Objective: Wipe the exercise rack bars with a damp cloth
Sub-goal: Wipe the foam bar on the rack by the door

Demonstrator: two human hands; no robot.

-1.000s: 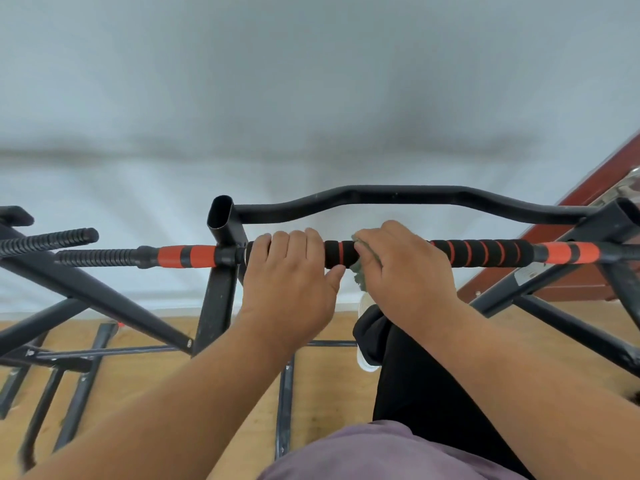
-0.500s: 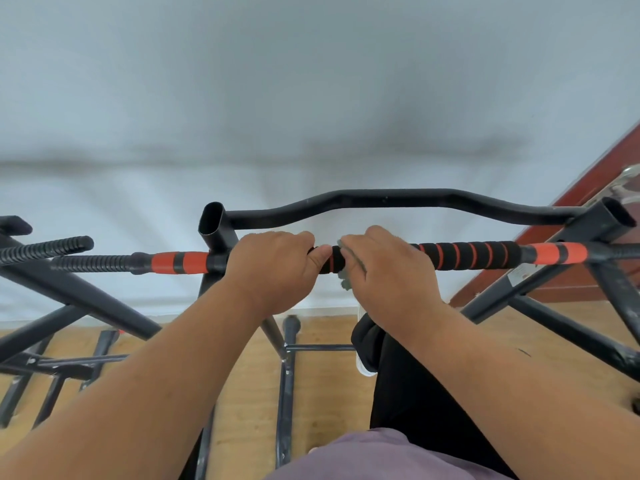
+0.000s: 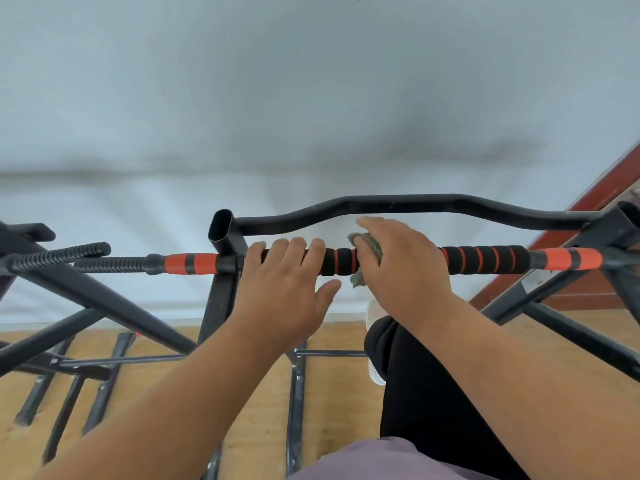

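Note:
A black foam-padded bar (image 3: 485, 259) with orange rings runs across the exercise rack at chest height. My left hand (image 3: 284, 289) has its fingers hooked over the bar near the left upright (image 3: 225, 237), with the thumb spread loose below. My right hand (image 3: 405, 268) holds a small green-grey cloth (image 3: 372, 245) wrapped against the bar just right of the left hand; most of the cloth is hidden under my palm. A curved bare black bar (image 3: 415, 202) sits just behind.
Black rack struts and floor rails (image 3: 298, 393) spread over the wooden floor below. A ribbed black handle (image 3: 69, 252) and orange sleeve (image 3: 190, 263) extend left. A red door frame (image 3: 588, 199) stands at right, a white wall behind. My leg and shoe (image 3: 374, 341) are under the bar.
My right hand with the cloth has slid right along the padded bar, away from the left hand. The left hand's thumb has come off the bar and spread out.

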